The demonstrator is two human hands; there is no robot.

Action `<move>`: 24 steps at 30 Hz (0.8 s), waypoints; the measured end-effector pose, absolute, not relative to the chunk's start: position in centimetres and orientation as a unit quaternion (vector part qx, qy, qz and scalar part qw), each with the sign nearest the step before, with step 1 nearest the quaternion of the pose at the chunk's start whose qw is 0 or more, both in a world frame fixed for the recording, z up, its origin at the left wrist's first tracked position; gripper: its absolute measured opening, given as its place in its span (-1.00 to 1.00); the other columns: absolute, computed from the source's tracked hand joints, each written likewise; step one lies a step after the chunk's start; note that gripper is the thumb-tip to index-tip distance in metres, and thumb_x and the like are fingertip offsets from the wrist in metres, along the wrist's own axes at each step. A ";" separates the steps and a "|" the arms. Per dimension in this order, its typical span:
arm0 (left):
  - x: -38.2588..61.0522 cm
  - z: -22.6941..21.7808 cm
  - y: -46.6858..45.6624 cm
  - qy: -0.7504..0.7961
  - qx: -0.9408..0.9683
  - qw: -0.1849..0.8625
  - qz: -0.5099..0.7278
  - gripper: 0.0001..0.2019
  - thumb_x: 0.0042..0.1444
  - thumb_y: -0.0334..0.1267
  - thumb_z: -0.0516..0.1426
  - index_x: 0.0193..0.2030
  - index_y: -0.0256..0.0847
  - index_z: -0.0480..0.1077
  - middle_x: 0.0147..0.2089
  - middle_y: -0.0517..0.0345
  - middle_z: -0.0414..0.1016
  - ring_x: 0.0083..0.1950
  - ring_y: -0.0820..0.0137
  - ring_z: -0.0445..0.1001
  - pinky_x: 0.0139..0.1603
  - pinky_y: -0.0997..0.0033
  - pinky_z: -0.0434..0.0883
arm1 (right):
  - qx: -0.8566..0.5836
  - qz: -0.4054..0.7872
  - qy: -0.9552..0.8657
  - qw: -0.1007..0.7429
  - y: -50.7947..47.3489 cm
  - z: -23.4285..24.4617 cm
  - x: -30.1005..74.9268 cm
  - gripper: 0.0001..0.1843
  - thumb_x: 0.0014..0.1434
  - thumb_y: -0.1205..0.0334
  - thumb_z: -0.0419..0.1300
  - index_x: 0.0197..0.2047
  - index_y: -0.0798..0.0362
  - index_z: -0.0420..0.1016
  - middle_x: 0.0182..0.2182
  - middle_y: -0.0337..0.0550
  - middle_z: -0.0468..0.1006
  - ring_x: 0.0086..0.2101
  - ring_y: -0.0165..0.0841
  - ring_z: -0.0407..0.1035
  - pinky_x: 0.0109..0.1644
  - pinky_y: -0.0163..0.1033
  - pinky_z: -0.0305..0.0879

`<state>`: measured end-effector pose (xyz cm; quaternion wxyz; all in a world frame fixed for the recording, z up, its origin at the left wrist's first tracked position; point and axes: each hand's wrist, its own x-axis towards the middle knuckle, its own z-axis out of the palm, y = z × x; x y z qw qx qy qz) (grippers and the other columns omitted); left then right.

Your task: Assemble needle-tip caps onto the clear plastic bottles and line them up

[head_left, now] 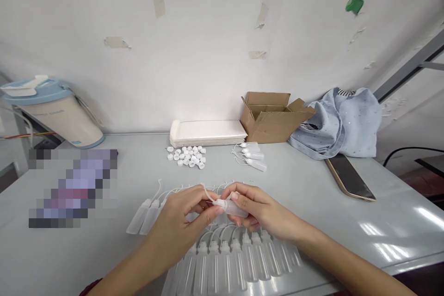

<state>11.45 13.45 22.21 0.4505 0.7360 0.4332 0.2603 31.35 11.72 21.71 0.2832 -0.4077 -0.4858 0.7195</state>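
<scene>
Between my two hands is a small translucent squeeze bottle [236, 209], tilted on its side with its white capped end to the left. My right hand [255, 203] is closed around the bottle's body. My left hand [189, 215] pinches at its white neck, where a thin white strap curves upward. Below my hands lies a row of similar squeeze bottles [225, 266], their necks pointing away from me. Another row of bottles [141, 216] is partly hidden behind my left hand.
Loose white caps [187, 156] lie beyond my hands, with several more bottles [255, 155] to their right. Against the wall are stacked white packets [208, 132], a cardboard box [277, 125] and a blue cloth bag [357, 120]. A phone [350, 178] lies right; a large tumbler [65, 113] stands left.
</scene>
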 end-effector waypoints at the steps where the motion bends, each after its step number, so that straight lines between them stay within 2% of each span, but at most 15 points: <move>1: 11.5 22.1 13.4 0.432 0.738 0.447 0.263 -0.82 0.17 -0.12 0.09 -0.28 -0.13 0.46 -0.40 0.22 0.43 -0.36 0.40 0.45 -0.40 0.50 0.36 | -0.407 0.718 -0.488 0.284 11.7 21.8 31.3 -0.61 0.26 -0.12 0.00 -0.17 0.06 0.27 -0.55 -0.36 0.25 -0.63 -0.58 -0.11 -0.59 -0.40 -0.23; 4: 11.5 22.0 13.2 0.440 0.728 0.455 0.264 -0.81 0.17 -0.10 0.09 -0.28 -0.13 0.45 -0.36 0.21 0.44 -0.32 0.39 0.46 -0.40 0.50 0.36 | -0.411 0.678 -0.530 0.302 11.5 21.8 31.1 -0.61 0.28 -0.12 -0.04 -0.18 0.06 0.26 -0.54 -0.37 0.19 -0.59 -0.54 -0.05 -0.54 -0.39 -0.14; 7: 11.6 22.0 13.1 0.450 0.708 0.480 0.256 -0.79 0.17 -0.09 0.09 -0.29 -0.15 0.43 -0.35 0.18 0.47 -0.29 0.36 0.47 -0.42 0.50 0.37 | -0.439 0.587 -0.611 0.299 11.1 21.7 31.0 -0.68 0.27 -0.05 0.04 -0.17 0.06 0.28 -0.53 -0.37 0.15 -0.54 -0.52 0.01 -0.49 -0.38 -0.06; 12: 11.7 21.8 13.1 0.424 0.718 0.476 0.280 -0.84 0.18 -0.14 0.10 -0.32 -0.15 0.43 -0.36 0.22 0.48 -0.32 0.40 0.48 -0.35 0.49 0.42 | -0.450 0.526 -0.665 0.281 10.8 21.7 31.2 -0.76 0.24 0.05 0.12 -0.20 0.06 0.29 -0.59 -0.42 0.09 -0.58 -0.53 -0.03 -0.54 -0.39 -0.13; 15: 11.6 21.2 13.0 0.376 0.766 0.409 0.323 -0.92 0.19 -0.29 0.09 -0.27 -0.14 0.42 -0.34 0.26 0.47 -0.34 0.46 0.48 -0.30 0.51 0.43 | -0.441 0.545 -0.648 0.297 11.0 21.7 31.3 -0.76 0.25 0.05 0.11 -0.24 0.07 0.32 -0.59 -0.41 0.09 -0.57 -0.53 -0.03 -0.53 -0.39 -0.12; 18: 11.7 20.6 12.9 0.321 0.816 0.302 0.375 -0.87 0.19 -0.43 0.07 -0.20 -0.13 0.38 -0.28 0.25 0.48 -0.29 0.49 0.47 -0.28 0.55 0.42 | -0.432 0.611 -0.591 0.301 11.2 21.6 31.3 -0.72 0.22 0.01 0.13 -0.29 0.08 0.32 -0.61 -0.41 0.09 -0.59 -0.54 -0.05 -0.55 -0.39 -0.12; 24: 11.5 20.0 12.9 0.256 0.858 0.205 0.394 -0.83 0.20 -0.52 0.05 -0.17 -0.17 0.32 -0.24 0.19 0.46 -0.22 0.47 0.46 -0.24 0.56 0.43 | -0.397 0.736 -0.464 0.292 11.5 21.6 31.3 -0.64 0.11 -0.05 0.22 -0.34 0.08 0.28 -0.65 -0.46 0.09 -0.64 -0.58 -0.14 -0.62 -0.40 -0.25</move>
